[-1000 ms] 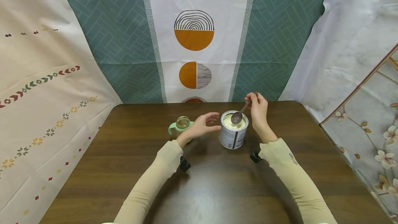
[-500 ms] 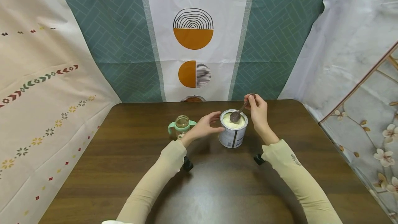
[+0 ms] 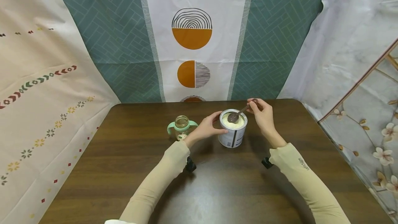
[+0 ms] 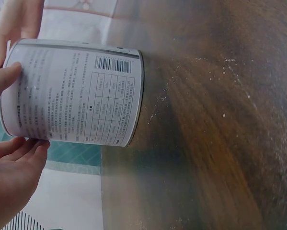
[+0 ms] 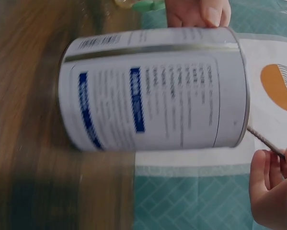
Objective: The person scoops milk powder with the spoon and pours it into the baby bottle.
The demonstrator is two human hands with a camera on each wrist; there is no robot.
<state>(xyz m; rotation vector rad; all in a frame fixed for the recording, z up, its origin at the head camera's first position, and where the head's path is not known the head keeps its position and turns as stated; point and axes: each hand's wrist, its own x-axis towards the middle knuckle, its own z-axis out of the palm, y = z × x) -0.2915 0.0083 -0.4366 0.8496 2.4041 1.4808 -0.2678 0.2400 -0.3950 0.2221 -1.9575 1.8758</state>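
A white printed can [image 3: 228,138] stands upright on the table, its top uncovered and pale yellow powder [image 3: 237,124] inside. My left hand [image 3: 206,129] grips its left side near the rim; in the left wrist view the thumb [image 4: 8,79] lies on the label and the fingers [image 4: 26,153] curl round the other side. To the right of the can, my right hand [image 3: 263,116] pinches the handle end of a dark brown spoon [image 3: 233,117]. The spoon's bowl is over the powder, within the rim. Only its handle [image 5: 264,139] shows in the right wrist view.
Left of my left hand stands a small clear bottle [image 3: 181,123] with a green collar and two green handles, its top uncovered. White specks dot the wooden table [image 4: 224,115]. Patterned cloths [image 3: 264,44] hang behind the table's back edge and at both sides.
My left hand has moved right from beside the can and taken hold of it. My right hand has shifted right and slightly down, and the spoon now slants flatter over the powder.
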